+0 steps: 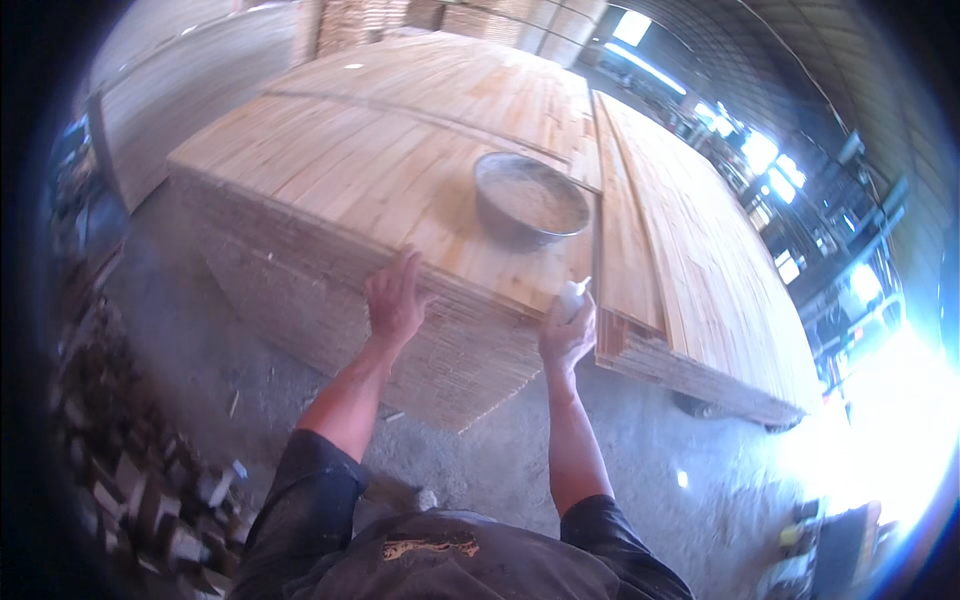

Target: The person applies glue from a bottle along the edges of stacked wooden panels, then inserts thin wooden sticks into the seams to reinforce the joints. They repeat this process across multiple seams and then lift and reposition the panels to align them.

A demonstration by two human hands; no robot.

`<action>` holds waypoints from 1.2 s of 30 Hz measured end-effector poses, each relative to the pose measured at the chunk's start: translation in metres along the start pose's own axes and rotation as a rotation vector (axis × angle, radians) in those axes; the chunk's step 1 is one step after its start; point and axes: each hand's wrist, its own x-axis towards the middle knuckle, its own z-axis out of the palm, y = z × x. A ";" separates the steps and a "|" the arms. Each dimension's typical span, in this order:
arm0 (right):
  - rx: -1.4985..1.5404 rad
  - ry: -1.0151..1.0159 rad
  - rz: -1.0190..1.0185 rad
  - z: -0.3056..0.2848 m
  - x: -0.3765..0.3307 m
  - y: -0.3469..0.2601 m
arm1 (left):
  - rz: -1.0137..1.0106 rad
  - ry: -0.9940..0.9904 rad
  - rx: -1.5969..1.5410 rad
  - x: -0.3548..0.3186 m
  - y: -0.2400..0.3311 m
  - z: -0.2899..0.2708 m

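In my right hand (567, 338) is a small white squeeze bottle (573, 298), its thin nozzle pointing up and to the right. That hand is closed round it near the front right corner of a stack of wooden panels (330, 180). My left hand (397, 300) is at the stack's front edge with fingers apart, holding nothing; whether it touches the wood I cannot tell. Beyond both hands, a dark round basin (515, 232) rests on the top panel. Light brown powdery material, like sawdust (540, 200), lies inside it.
Against the right side stands a second panel stack (700, 260), with a narrow gap between them. Many wood offcuts (150, 500) lie heaped on the floor at lower left. More stacked wood (360, 28) stands at the back. Bright light comes in at right.
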 end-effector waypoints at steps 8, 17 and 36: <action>0.025 0.049 -0.006 -0.007 0.008 -0.022 | 0.059 0.021 0.090 0.002 -0.007 0.002; 0.002 0.079 -0.025 -0.006 0.003 -0.014 | 0.032 -0.031 0.083 -0.003 -0.003 0.006; -0.021 0.072 -0.078 0.003 -0.003 0.003 | 0.011 -0.003 -0.021 -0.008 -0.008 0.000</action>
